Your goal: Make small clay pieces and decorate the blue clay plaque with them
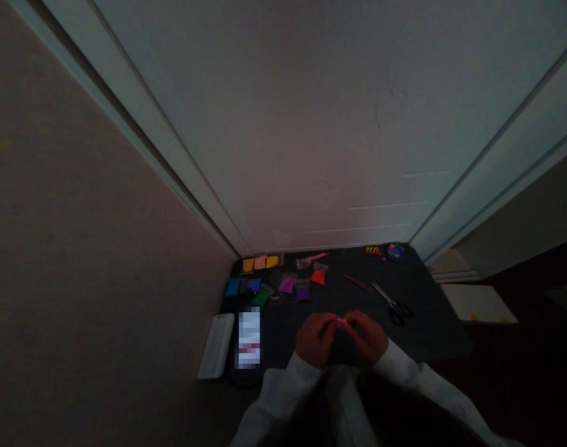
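A small pink lump that looks like modelling clay (341,322) is pinched between the fingertips of both hands, above the near part of the dark table. My left hand (315,339) is closed on it from the left. From the other side, the thumb and fingers of my right hand (368,338) grip it too. Beyond the hands lies a thin pink stick-like tool (358,284). Scissors with black handles (391,304) rest to the right of it, their blades pointing away from me. The picture is dim, and the lump's exact shape is hard to make out.
Small bags of coloured material, among them purple (303,292), red (318,275) and green (262,295), lie at the left. A phone (249,338) lies nearer me, beside a white object (217,345). A round colourful item (396,251) sits by the white panel (283,155).
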Available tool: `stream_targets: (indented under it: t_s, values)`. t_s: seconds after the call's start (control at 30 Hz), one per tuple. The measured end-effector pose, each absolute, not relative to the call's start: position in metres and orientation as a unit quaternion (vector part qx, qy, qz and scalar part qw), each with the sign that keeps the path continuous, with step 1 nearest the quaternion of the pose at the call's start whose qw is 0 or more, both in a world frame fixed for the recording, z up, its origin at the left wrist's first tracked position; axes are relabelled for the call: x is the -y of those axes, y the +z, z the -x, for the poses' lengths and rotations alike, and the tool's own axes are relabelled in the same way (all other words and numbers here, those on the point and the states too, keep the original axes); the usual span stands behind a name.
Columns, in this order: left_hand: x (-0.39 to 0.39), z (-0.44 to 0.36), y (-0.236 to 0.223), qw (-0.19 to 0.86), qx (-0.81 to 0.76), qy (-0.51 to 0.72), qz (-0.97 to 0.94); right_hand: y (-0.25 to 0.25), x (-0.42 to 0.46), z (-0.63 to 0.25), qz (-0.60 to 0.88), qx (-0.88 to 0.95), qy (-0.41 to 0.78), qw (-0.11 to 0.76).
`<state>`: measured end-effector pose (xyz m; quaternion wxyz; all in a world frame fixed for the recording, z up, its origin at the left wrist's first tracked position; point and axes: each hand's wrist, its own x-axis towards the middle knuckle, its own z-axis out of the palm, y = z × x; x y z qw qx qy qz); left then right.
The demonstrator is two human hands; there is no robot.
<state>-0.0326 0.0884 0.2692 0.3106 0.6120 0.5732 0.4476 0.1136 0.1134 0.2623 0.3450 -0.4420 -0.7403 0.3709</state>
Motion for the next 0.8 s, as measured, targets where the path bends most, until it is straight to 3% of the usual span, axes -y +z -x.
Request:
stream_targets:
  t_s: [0.2,0.43,0.8]
  values:
    - [-0.094,0.037,0.276,0.240,-0.510,0.439,-0.700,0.270,-0.116,-0.116,0.457,0.685,0.446,0.352]
    - [-0.095,0.039,0.295,0.237,-0.514,0.419,-0.710,0.278,-0.121,-0.116,0.422,0.660,0.515,0.348]
    - [-0.115,0.040,0.304,0.246,-0.551,0.443,-0.663,0.289,-0.142,-0.111,0.417,0.723,0.433,0.341]
